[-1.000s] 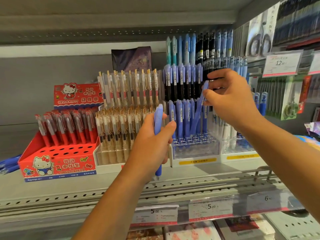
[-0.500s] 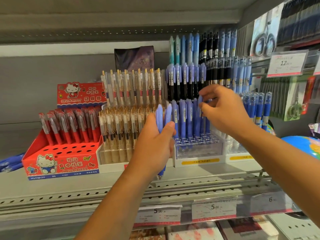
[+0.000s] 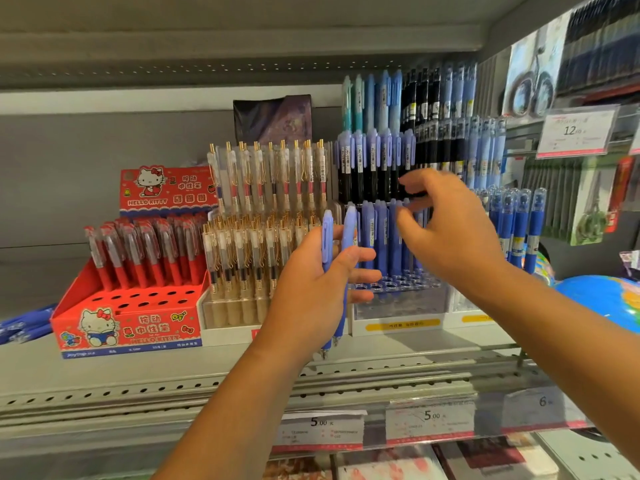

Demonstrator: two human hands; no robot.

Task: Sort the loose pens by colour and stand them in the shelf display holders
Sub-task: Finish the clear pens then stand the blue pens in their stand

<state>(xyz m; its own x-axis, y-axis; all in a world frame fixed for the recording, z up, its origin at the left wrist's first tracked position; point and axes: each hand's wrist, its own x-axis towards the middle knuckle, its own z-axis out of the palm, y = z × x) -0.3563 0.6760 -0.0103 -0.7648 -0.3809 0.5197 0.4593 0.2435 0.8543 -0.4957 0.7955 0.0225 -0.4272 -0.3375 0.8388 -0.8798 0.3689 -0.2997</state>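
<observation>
**Ana:** What carries everything?

**Ben:** A grey shop shelf [image 3: 138, 370]. The clear holder [image 3: 398, 308] stands on it near the middle. Blue pens stand in its back rows and open holes show along its front.

**Ana:** And around the holder?

**Ben:** Just left of the holder is a second clear stand of gold-clipped pens [image 3: 242, 258]. Further left sits a red Hello Kitty box [image 3: 128, 327] filled with red pens. Past that box, far left of the holder, some loose blue pens [image 3: 20, 329] lie flat on the shelf. Right of the holder a blue globe [image 3: 606, 299] pokes in. Below the holder, price tags [image 3: 429, 419] reading 5.00 hang on the shelf edge.

**Ana:** Where are the person's hands?

**Ben:** The left hand [image 3: 311, 296] is in front of the holder's left end. Its fingers are wrapped round two periwinkle pens [image 3: 349, 230]. The pens are held upright side by side, with their clip ends above the thumb and their tips below the palm, in front of the holder's base.

**Ana:** And the other one?

**Ben:** The right hand [image 3: 453, 233] is raised before the standing pens [image 3: 381, 237] in the holder's back rows. Its fingers are loosely curved and spread, and nothing is seen pinched between them. Blur hides whether a fingertip touches a pen.
</observation>
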